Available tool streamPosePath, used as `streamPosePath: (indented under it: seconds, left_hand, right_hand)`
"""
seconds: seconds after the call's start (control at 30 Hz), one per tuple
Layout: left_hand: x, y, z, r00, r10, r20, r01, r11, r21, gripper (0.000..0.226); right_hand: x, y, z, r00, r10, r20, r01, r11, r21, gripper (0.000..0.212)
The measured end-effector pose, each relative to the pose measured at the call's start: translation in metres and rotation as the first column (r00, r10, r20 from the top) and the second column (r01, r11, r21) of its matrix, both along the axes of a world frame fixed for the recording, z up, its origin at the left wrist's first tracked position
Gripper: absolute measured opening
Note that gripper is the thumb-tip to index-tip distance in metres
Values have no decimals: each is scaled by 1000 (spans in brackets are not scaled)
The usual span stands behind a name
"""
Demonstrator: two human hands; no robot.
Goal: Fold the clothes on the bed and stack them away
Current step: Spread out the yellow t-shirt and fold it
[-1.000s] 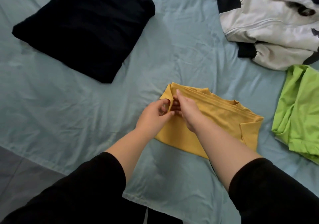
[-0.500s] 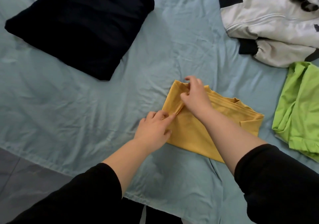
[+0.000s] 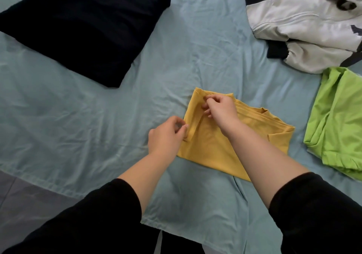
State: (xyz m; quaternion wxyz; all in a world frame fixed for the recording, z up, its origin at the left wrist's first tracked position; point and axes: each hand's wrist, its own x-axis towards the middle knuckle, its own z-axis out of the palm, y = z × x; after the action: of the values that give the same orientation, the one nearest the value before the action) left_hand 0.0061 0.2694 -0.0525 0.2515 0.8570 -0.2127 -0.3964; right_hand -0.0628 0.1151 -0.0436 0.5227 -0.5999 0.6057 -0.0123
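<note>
A folded yellow garment point(image 3: 215, 146) lies on the light blue bed sheet point(image 3: 98, 116) in the middle of the view. My left hand point(image 3: 166, 134) pinches the garment's left edge near its lower part. My right hand point(image 3: 219, 109) pinches the cloth near the garment's far left corner, fingers curled on a fold. A narrow flap of yellow cloth runs between the two hands. Both forearms come in from below with black sleeves pushed up.
A folded black garment point(image 3: 84, 24) lies at the far left. A white and black jacket point(image 3: 305, 23) is heaped at the far right, and a bright green garment point(image 3: 338, 120) lies below it. The bed's near edge and grey floor point(image 3: 23, 199) show bottom left.
The hands have drawn apart along the yellow garment's left edge: the right went to the far corner, the left came nearer. The left hand's fingers now pinch the edge.
</note>
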Motion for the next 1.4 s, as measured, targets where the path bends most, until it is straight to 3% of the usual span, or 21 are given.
streamPosePath:
  seconds: [0.07,0.13,0.23,0.3,0.37,0.47,0.53,0.73,0.93,1.07,1.27,1.33,1.4]
  left_hand:
    - [-1,-4,0,999,43,0,-43,999,28,19]
    - [-3,-7,0,1000,28,10,-29,995,98,33]
    - [-10,-10,-1,991,-96,90,73,969,237,29]
    - [-14,-13,0,985,-125,115,89,957,277,22]
    - [-22,-16,3,988,-102,117,69,964,257,19]
    - [-43,-20,11,998,-36,57,27,989,146,17]
    - [-62,-25,16,1000,-21,11,20,996,82,17]
    - [-133,-54,23,992,-118,-41,117,993,-28,20]
    - [-214,-89,24,975,-207,-83,201,977,-72,20]
    - [-256,-109,15,970,-220,-100,211,973,-98,21]
    - [-277,-119,-1,947,-283,-153,279,959,-46,26]
    - [-270,-118,2,940,-322,-109,319,947,-49,29]
    - [-252,-117,7,940,-329,91,338,933,-124,25]
  right_hand:
    - [3,8,2,997,65,-35,-69,989,-128,15]
    - [7,21,-2,984,140,-106,-154,978,-138,10]
    - [18,41,-15,962,170,-213,-188,980,-66,49]
    - [25,47,-22,932,180,-314,-223,969,-107,66]
    - [26,43,-23,931,152,-333,-202,972,-118,57]
    - [7,27,-18,997,2,-80,-4,1000,-24,14]
    - [-20,15,-11,996,-79,41,78,996,45,15]
    - [-128,-17,0,995,-105,1,105,994,-16,30]
    - [-214,-47,5,991,-135,-17,130,978,-160,2]
    - [-254,-64,-2,994,-85,-64,67,969,-236,8]
    - [-273,-76,-17,996,-55,-69,44,986,-162,4]
    - [-273,-73,-15,992,-113,-47,103,978,-179,18]
    - [-274,-64,-9,989,-116,-96,66,907,-417,25]
